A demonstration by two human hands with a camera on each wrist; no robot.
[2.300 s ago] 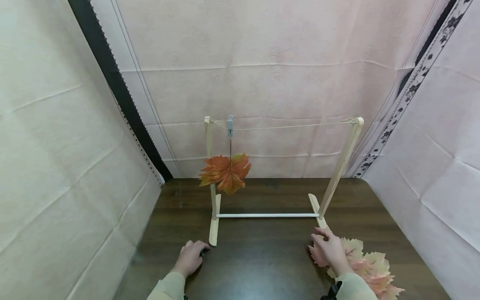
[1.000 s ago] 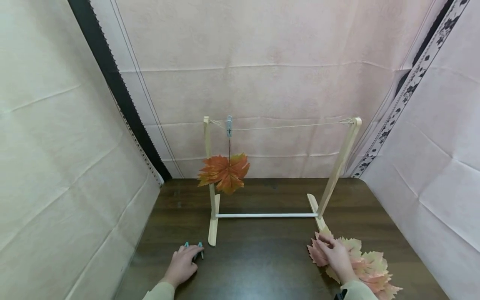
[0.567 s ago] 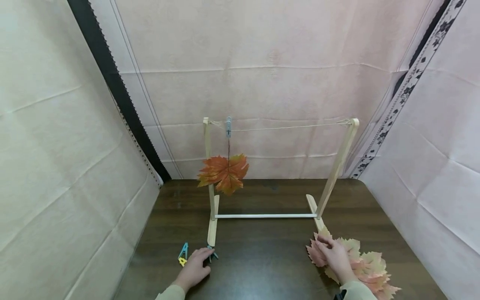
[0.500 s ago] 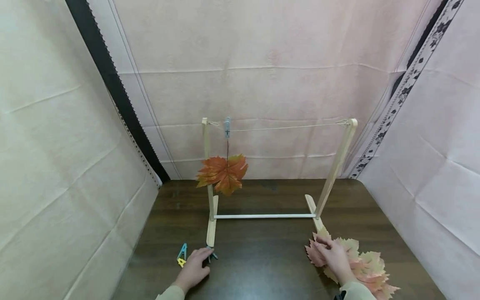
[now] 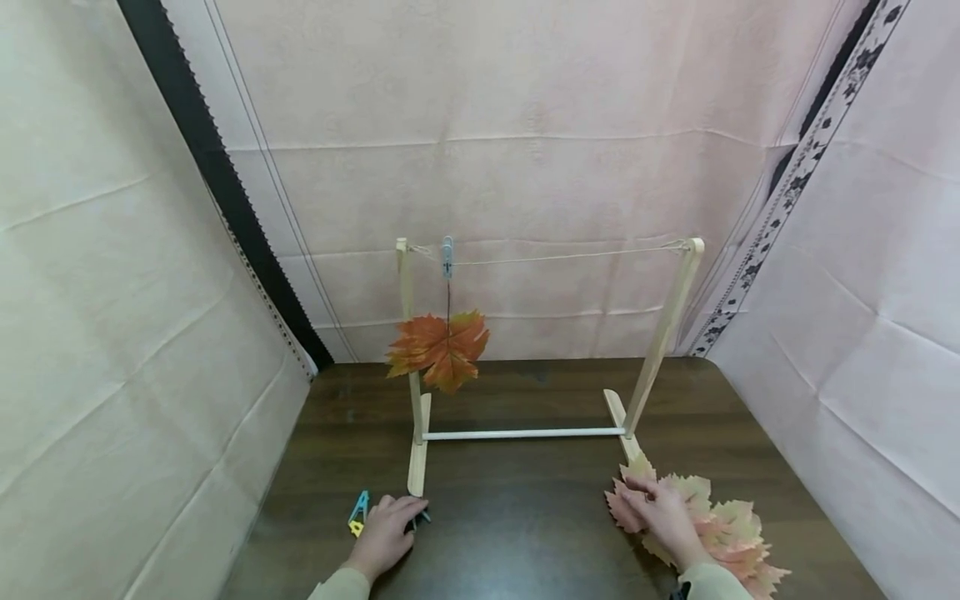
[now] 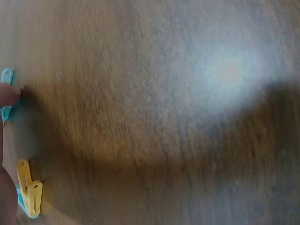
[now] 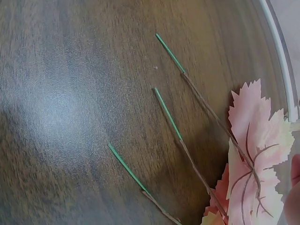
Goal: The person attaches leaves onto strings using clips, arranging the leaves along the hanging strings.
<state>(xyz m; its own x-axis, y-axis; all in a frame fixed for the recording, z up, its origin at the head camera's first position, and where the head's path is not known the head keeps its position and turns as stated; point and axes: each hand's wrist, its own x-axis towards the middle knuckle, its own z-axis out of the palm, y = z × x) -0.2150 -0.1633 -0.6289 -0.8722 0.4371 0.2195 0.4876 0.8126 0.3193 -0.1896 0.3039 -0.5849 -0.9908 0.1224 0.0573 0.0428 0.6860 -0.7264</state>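
My left hand [image 5: 385,531] lies low on the table, its fingertips on a blue clothespin [image 5: 422,518] by the stand's left foot; the left wrist view shows a fingertip across this clothespin [image 6: 6,110]. A yellow clothespin [image 5: 356,528] and another blue clothespin [image 5: 360,505] lie left of that hand. My right hand [image 5: 666,517] rests over the near end of a pile of pink and cream artificial maple leaves [image 5: 731,542], with its fingers at a pink leaf [image 5: 621,508]. I cannot tell whether they pinch it. Stems [image 7: 168,115] with green ends stick out over the table.
A wooden stand [image 5: 666,333] with a white crossbar [image 5: 525,434] and a string [image 5: 555,258] stands at the back. An orange maple leaf [image 5: 442,346] hangs near its left post from a pale blue clothespin [image 5: 447,258]. Pale cloth [image 5: 525,83] encloses the brown table [image 5: 517,517].
My left hand has drawn one blue clothespin rightward, away from the blue and yellow ones, then stopped. My right hand has lowered onto the leaves. The view shifts slightly.
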